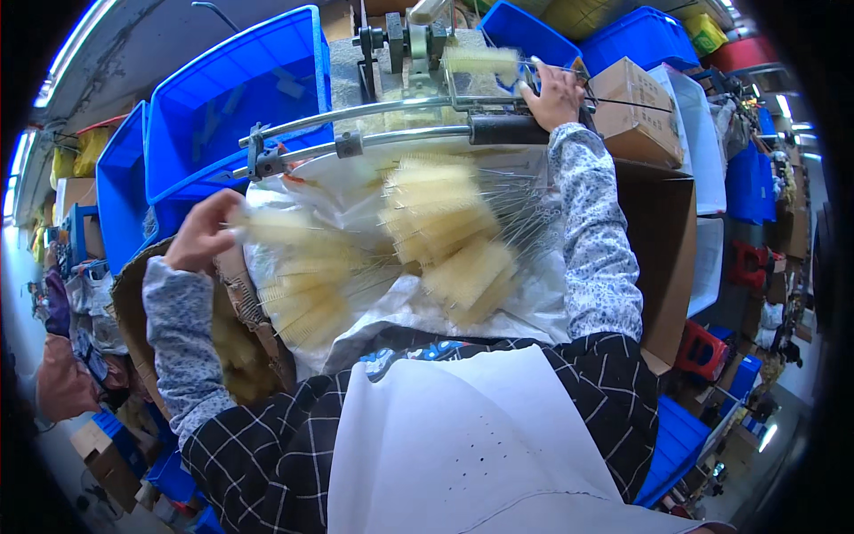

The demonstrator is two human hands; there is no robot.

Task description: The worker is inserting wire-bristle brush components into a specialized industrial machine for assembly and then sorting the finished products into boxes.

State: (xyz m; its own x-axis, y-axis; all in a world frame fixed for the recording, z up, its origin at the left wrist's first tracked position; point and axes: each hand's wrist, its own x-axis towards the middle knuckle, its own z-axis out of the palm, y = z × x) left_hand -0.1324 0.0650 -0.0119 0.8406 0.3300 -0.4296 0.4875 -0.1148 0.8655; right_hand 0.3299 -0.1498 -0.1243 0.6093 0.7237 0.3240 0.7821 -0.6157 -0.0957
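Observation:
At the left, my left hand (pixel 203 233) is closed with thumb and fingers at the end of a pale yellow bristle brush (pixel 283 228), which is blurred by motion. Below it, more such brushes (pixel 307 307) lie fanned out on a white plastic sheet (pixel 382 307). A second pile of brushes (pixel 440 214), their thin wire stems pointing right, lies in the middle. My right hand (pixel 557 96) rests with bent fingers over the right end of a metal frame (pixel 487 103) on a machine. Beside its fingertips, another brush (pixel 480 60) lies across that frame.
Two parallel steel rods (pixel 391 141) with clamps cross in front of the machine (pixel 414 44). A large blue bin (pixel 236 107) stands at the far left. Cardboard boxes flank me, with an open one (pixel 663 240) at right and a closed one (pixel 633 111) beyond my right hand.

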